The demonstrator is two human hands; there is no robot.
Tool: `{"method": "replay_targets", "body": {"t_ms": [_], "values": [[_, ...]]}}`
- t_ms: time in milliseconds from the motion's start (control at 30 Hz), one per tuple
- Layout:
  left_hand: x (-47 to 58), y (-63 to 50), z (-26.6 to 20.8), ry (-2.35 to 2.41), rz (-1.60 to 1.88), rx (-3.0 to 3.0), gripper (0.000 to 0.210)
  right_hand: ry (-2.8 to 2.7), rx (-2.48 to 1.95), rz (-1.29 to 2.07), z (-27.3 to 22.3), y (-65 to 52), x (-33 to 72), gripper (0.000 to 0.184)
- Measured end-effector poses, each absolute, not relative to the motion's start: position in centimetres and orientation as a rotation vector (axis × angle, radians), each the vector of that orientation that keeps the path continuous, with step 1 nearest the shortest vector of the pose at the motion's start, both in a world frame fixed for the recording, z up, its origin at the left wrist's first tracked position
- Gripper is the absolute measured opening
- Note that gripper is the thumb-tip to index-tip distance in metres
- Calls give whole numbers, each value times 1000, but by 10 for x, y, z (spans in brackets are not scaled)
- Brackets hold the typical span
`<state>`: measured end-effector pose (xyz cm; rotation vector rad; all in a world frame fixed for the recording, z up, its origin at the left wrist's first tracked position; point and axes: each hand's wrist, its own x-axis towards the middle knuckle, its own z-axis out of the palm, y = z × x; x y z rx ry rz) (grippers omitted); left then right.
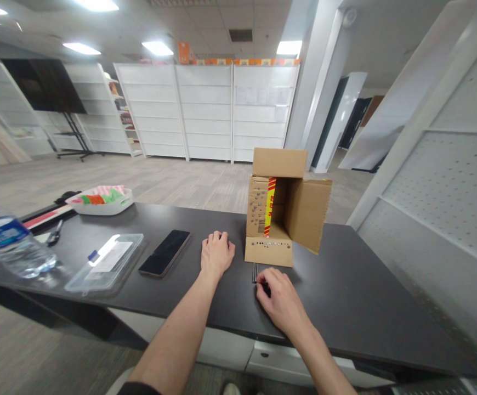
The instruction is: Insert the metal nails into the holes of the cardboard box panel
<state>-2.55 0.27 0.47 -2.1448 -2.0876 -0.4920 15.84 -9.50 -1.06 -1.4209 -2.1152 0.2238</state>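
My left hand (pixel 217 253) rests palm down on the dark desk with its fingers loosely bent, and nothing shows in it. In front of the box, my right hand (pixel 278 296) has thumb and index finger brought together at a few thin metal screws (pixel 254 272) lying on the desk. Its fingertips touch the end of one screw; the other fingers are curled. Just beyond stands an open cardboard box (pixel 257 192) with its opening facing me and its flaps spread. Silvery heads dot its left flap, and a row of small holes runs along the lower flap (pixel 268 255).
Left of my left hand lie a black phone (pixel 165 253) and a clear plastic case (pixel 107 262). Farther left are a water bottle (pixel 10 238) and a white basket (pixel 101 206) of colourful packets. A perforated white panel (pixel 460 159) stands to the right of the desk.
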Motion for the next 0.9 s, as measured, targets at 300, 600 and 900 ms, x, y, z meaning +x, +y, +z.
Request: {"method": "replay_targets", "body": {"t_ms": [300,600,900], "values": [[-25,4,4,-2109,-515,-2157,26,-2078,-1460,198,-11,-95,158,12],[-25,3,4,-2094,-490,-2148,26,-2074,-1462,246,-8,-94,158,17],[-25,4,3,-2095,-500,-2140,25,-2087,-1454,234,-10,-94,159,20]]}}
